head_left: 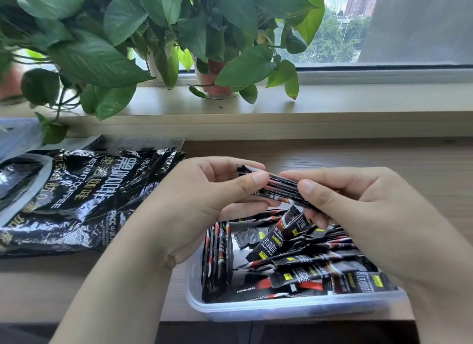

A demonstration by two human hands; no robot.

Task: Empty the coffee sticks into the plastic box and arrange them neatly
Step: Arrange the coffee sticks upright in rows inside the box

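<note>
Bare left hand (202, 205); bare right hand (358, 205); short nails (252, 183)

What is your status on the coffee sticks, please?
Left hand and right hand both pinch a bundle of sticks above the plastic box. Loose sticks inside mostly jumbled. Coffee bag lies left, out of the way.

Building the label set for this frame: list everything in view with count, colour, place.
held sticks: a few, exact count unclear, black with red and white, above the box
sticks in box: many, black with yellow and red marks, mostly a loose heap, some on edge along the left wall
plastic box: 1, clear, table's near edge
coffee bag: 1, glossy black, lying on table, left
plants: at least two pots, green leaves, on windowsill
windowsill: 1, pale, behind table
table: 1, wood brown
left hand: pinches held sticks
right hand: pinches held sticks
</note>
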